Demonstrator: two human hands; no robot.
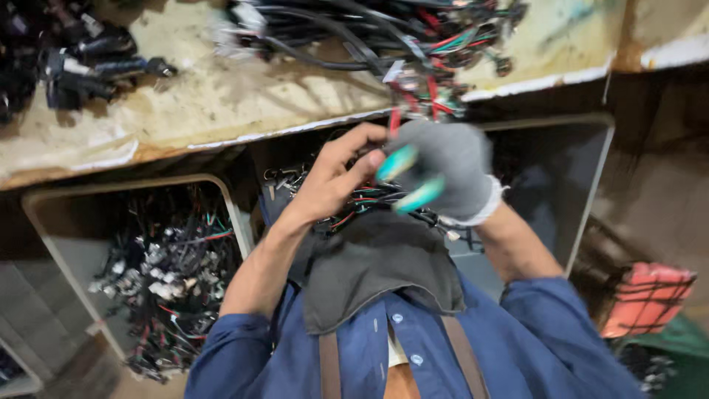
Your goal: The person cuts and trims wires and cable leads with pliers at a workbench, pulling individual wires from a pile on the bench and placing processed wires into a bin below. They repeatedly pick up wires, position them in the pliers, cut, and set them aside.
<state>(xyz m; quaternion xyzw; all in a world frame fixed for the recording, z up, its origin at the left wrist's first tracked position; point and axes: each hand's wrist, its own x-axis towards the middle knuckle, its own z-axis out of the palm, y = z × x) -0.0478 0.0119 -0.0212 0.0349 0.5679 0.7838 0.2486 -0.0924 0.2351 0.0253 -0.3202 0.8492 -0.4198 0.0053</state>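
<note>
Near the middle of the frame the person's two hands meet just below the edge of a worn, stained surface (199, 103). The left hand (336, 177) is bare, its fingers curled together and pinched on a red wire (394, 118) that runs up to a tangled wire bundle (399, 44) lying on the surface at the upper centre. The right hand (447, 170) wears a grey glove and is closed around a tool with teal handles (410, 181); motion blur hides the tool's working end, so its kind cannot be told. The two hands are touching or nearly so.

Under the hands more red, green and black wires (362, 203) rest on a dark cloth (377, 258) over the person's blue shirt (354, 347). At the lower left of the frame an open bin (44, 214) holds a heap of cut wires and connectors (170, 273). At the upper left, black plugs and cables (81, 59) lie on the surface. A red mesh item (646, 295) sits at the lower right.
</note>
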